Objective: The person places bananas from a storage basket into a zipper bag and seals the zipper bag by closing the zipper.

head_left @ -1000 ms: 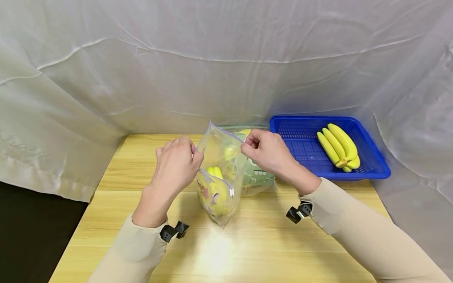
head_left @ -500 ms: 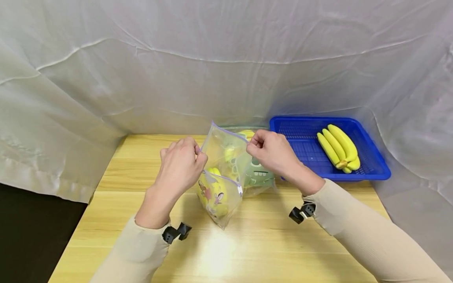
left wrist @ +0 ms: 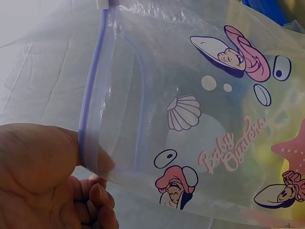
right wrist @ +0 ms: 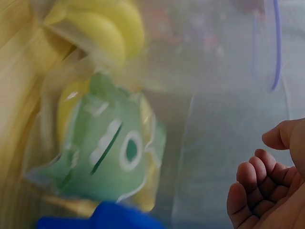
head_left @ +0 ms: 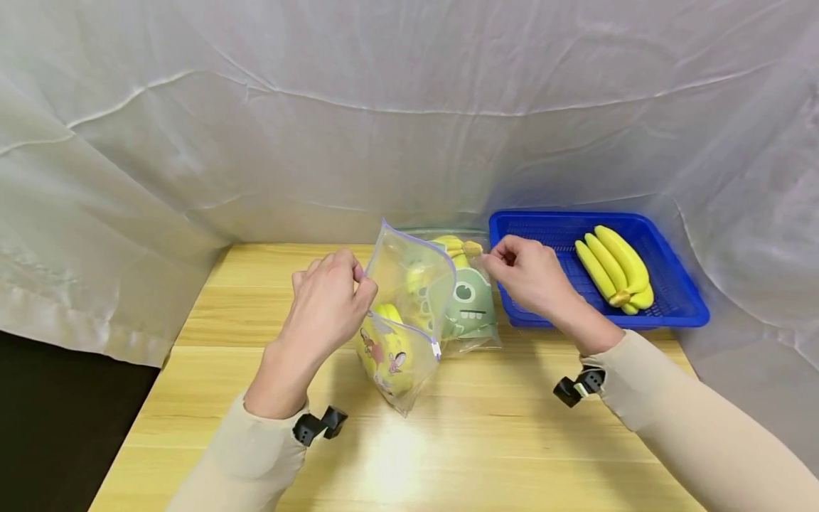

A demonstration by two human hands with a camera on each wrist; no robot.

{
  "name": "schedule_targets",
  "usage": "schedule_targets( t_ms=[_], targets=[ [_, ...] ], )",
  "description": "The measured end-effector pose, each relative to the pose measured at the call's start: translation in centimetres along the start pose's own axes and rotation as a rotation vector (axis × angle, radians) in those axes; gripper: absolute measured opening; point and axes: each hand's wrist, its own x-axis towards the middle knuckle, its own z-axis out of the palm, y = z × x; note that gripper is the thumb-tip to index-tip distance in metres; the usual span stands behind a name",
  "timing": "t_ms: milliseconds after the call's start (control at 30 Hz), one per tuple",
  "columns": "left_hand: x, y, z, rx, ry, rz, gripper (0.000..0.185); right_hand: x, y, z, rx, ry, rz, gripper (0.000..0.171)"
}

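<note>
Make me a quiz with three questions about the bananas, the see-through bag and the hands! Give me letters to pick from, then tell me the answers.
1. Where does the loose bunch of yellow bananas lie?
A. in the blue plastic basket
B. on the bare wooden table
C. in the left hand

2. What colour is the zip strip along the mouth of the clear cartoon-printed plastic bag?
A. red
B. purple
C. green

3. What is the left hand doing?
A. lying flat on the table
B. pinching the bag's edge
C. holding a banana

Answers:
1. A, the head view shows the bunch inside the basket on the right.
2. B, the left wrist view shows a purple strip at the bag's edge.
3. B, the thumb and fingers pinch the strip, while the right hand is off the bag, fingers curled on nothing.
</note>
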Motion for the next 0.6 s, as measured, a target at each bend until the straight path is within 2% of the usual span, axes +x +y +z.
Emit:
schedule_targets(
  t_ms=[333, 600],
  targets=[
    [-0.1, 0.0, 0.0, -0.026, 0.001, 0.003, 0.009, 0.2, 7.6, -1.1, -0.104, -0.004, 0.134, 0.03],
    [-0.1, -0.1, 0.1, -0.038, -0.007, 0.011, 0.008, 1.2, 14.3, -3.3, -0.247, 0.025, 0.216, 0.048]
  ],
)
